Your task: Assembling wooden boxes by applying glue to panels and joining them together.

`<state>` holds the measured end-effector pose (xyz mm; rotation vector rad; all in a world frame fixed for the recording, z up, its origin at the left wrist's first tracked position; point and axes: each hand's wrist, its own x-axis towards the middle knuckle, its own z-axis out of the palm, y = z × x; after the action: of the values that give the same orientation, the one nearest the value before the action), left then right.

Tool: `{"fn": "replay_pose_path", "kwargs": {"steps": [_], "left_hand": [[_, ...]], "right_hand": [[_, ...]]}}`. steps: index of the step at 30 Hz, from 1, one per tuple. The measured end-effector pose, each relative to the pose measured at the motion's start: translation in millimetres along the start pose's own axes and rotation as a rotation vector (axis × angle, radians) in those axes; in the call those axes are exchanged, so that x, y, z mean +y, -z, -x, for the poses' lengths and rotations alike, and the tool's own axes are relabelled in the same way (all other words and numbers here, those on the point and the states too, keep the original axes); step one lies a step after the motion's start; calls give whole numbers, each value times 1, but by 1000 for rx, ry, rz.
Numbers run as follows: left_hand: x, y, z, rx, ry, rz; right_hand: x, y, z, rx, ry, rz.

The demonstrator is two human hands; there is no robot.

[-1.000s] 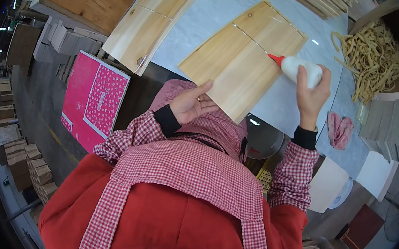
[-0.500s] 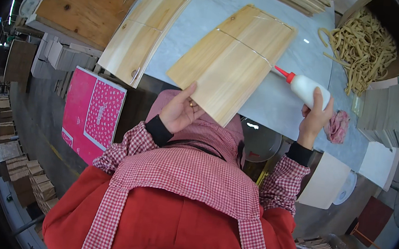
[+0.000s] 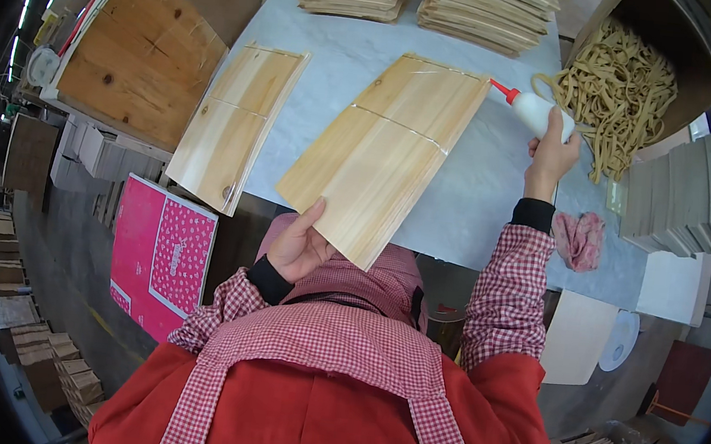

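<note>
My left hand (image 3: 303,247) grips the near left edge of a pale wooden panel (image 3: 379,159), thumb on top and fingers beneath. A shiny line of what looks like glue crosses the panel, and another runs near its far edge. My right hand (image 3: 553,152) is wrapped round a white squeeze bottle (image 3: 536,114) with a red nozzle. The nozzle tip points left, at the panel's far right corner; whether it touches is too small to tell. Left of this panel lies a second wooden panel (image 3: 235,127) with similar lines across it.
Stacks of wooden panels (image 3: 482,10) stand at the table's far side. Tan rubber bands (image 3: 625,86) spill from a box at the far right. A pink cloth (image 3: 579,239) and a stack of grey boards (image 3: 679,195) lie at the right. A pink printed box (image 3: 163,254) stands at the left.
The bottle in my right hand has moved away from me along the panel's right side, from the cross line to the far corner. My left hand still holds the near edge. The view has shifted.
</note>
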<state>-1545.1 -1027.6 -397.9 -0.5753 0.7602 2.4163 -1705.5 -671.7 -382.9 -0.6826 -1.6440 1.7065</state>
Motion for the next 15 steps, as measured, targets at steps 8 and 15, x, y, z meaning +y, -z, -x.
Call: {"fn": "replay_pose_path", "kwargs": {"steps": [8,15], "left_hand": [[3,0,-2,-32,1,11],[4,2,-10,-27,-17,10]], "right_hand": [[-7,11,-1,-107,-9,59],[-22,42,58,-264,-54,62]]}}
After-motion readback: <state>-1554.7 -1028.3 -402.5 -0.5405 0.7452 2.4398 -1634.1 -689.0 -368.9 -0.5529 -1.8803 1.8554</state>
